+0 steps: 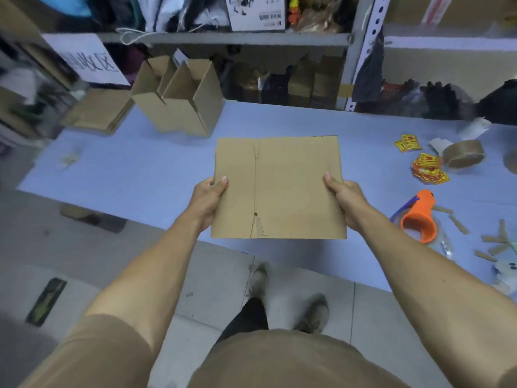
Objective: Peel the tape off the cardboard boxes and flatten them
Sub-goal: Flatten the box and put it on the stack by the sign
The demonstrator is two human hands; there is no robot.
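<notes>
Above the blue table (140, 169), the left hand (208, 201) and right hand (345, 201) pinched a flattened cardboard box (279, 189) by its side edges; loosening either pinch could drop it.

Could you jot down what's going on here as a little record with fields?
Held item: flattened cardboard box, gripped at both side edges
Left hand: holds the left edge
Right hand: holds the right edge
Waiting: open box standing at the far left of the blue table
Flat stack: beside the open box
Right side: tape roll, orange tape dispenser, yellow stickers
</notes>
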